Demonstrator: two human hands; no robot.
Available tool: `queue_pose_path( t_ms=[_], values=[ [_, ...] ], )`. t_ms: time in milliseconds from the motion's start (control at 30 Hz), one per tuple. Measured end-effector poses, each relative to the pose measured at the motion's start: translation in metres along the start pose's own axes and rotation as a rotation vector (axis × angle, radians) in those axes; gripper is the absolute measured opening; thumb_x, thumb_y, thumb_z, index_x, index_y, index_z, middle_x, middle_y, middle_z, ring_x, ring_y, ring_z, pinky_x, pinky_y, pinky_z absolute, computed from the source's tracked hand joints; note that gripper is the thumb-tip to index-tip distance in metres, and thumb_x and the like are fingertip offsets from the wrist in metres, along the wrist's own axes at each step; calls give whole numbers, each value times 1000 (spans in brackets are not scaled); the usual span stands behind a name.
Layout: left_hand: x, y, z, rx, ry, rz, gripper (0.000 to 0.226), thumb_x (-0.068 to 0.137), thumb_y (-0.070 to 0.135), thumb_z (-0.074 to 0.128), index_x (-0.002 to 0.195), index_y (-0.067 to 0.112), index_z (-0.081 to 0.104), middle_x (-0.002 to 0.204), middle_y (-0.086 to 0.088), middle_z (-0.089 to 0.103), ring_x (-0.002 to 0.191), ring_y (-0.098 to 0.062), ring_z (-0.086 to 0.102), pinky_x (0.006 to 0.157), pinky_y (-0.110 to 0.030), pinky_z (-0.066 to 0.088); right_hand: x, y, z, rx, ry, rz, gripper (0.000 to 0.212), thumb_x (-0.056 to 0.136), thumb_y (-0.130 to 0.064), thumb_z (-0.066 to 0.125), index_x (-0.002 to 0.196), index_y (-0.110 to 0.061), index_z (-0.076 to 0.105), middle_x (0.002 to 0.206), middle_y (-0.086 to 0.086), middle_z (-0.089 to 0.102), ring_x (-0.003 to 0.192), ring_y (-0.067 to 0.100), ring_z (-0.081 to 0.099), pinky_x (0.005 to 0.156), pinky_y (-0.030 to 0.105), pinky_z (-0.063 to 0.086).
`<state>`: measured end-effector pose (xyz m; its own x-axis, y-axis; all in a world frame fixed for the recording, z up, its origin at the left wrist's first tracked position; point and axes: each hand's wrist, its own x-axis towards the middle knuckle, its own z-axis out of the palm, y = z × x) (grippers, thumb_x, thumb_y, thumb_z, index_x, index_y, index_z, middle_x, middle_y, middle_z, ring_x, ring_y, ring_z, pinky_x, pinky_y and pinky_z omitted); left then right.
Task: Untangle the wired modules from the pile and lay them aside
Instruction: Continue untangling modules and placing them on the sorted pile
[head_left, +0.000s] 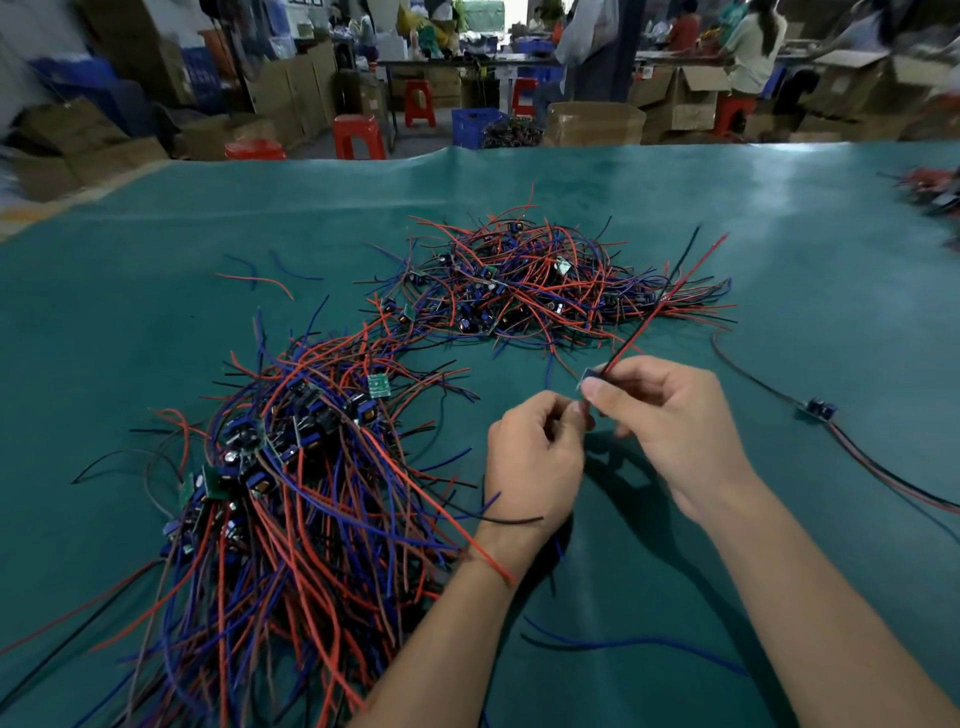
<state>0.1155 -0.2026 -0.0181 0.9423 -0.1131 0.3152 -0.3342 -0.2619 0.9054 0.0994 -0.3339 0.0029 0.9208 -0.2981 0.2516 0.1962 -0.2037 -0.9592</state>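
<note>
A tangled pile of wired modules (540, 280) with red, blue and black leads lies at the table's middle back. A second, larger heap (291, 467) spreads over the left front. Above the mat, between the hands, is one small module (588, 378). My right hand (670, 415) pinches it together with its red and black wires (670, 296), which stretch up and to the right. My left hand (535, 457) has its fingers curled at the module's lower side and pinches it there. A black lead and a red lead drape over my left wrist.
One separate module (814, 408) with long red and black leads lies on the green mat (779, 234) at the right. More wired parts (930, 192) sit at the far right edge. Beyond the table stand red stools (358, 136), cardboard boxes and people.
</note>
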Motion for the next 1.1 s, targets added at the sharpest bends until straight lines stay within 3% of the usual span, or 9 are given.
queue_pose_path(
  t_ms=[133, 233, 367, 533, 667, 733, 833, 933, 1100],
  values=[
    [-2, 5, 1, -14, -63, 0, 31, 87, 34, 55, 75, 8, 67, 57, -6, 61, 58, -27, 58, 60, -38, 50, 7, -9, -15, 14, 226, -133, 18, 87, -11, 79, 76, -25, 75, 73, -3, 74, 64, 8, 58, 55, 25, 48],
    [-4, 7, -1, -5, -95, 23, 26, 91, 27, 60, 75, 9, 68, 53, 3, 55, 51, -9, 48, 56, -26, 41, 8, -31, -30, 121, 393, -211, 18, 89, -11, 75, 80, -26, 71, 65, -17, 69, 59, 2, 55, 56, 18, 46],
    [-3, 6, -1, -7, -97, 9, 23, 92, 22, 61, 75, 9, 68, 60, 0, 64, 57, -12, 55, 61, -30, 47, 13, -84, -31, 278, 496, -263, 15, 89, -18, 73, 74, -23, 70, 68, -8, 66, 57, 9, 52, 57, 26, 43],
    [-3, 9, -1, -2, -67, -14, 23, 95, 22, 58, 80, 9, 69, 69, -7, 68, 69, -24, 64, 68, -38, 51, 21, -149, 22, 376, -66, -207, 19, 83, -23, 76, 64, -18, 76, 67, -1, 68, 55, 9, 54, 49, 20, 43],
    [-5, 11, -5, -33, -44, -11, 42, 89, 4, 63, 53, 21, 49, 45, 13, 45, 46, 1, 42, 48, -11, 30, 36, -151, 98, -71, -418, -177, 38, 93, -39, 72, 79, -4, 76, 70, 4, 75, 58, 14, 70, 50, 24, 52],
    [-4, 12, -6, 16, -45, 3, 51, 85, -1, 62, 48, 19, 34, 47, 4, 41, 41, -3, 37, 43, -9, 23, 51, -136, 120, -364, -463, -134, 51, 95, -47, 65, 82, 1, 74, 72, 8, 76, 62, 23, 75, 53, 31, 57],
    [-2, 10, -4, 13, -27, -14, 48, 88, 5, 62, 52, 24, 37, 59, 0, 47, 51, -12, 40, 46, -10, 24, 87, -97, 121, -802, -402, -148, 29, 97, -37, 62, 79, -15, 69, 94, 13, 75, 89, 31, 73, 85, 36, 59],
    [-1, 8, -4, -14, -64, -40, 25, 89, 9, 61, 68, 21, 58, 54, 10, 52, 50, 0, 44, 52, -11, 31, 109, -60, 110, -1125, -476, -61, 26, 95, -21, 61, 120, -23, 67, 133, 16, 60, 115, 37, 63, 100, 44, 53],
    [0, 6, -4, 20, -67, -19, 12, 88, 11, 60, 79, 16, 65, 62, 10, 59, 57, -9, 49, 51, -12, 33, 118, -24, 104, -1147, -431, -36, 43, 96, -25, 66, 136, -15, 53, 138, 14, 54, 120, 38, 57, 99, 49, 52]
  ],
)
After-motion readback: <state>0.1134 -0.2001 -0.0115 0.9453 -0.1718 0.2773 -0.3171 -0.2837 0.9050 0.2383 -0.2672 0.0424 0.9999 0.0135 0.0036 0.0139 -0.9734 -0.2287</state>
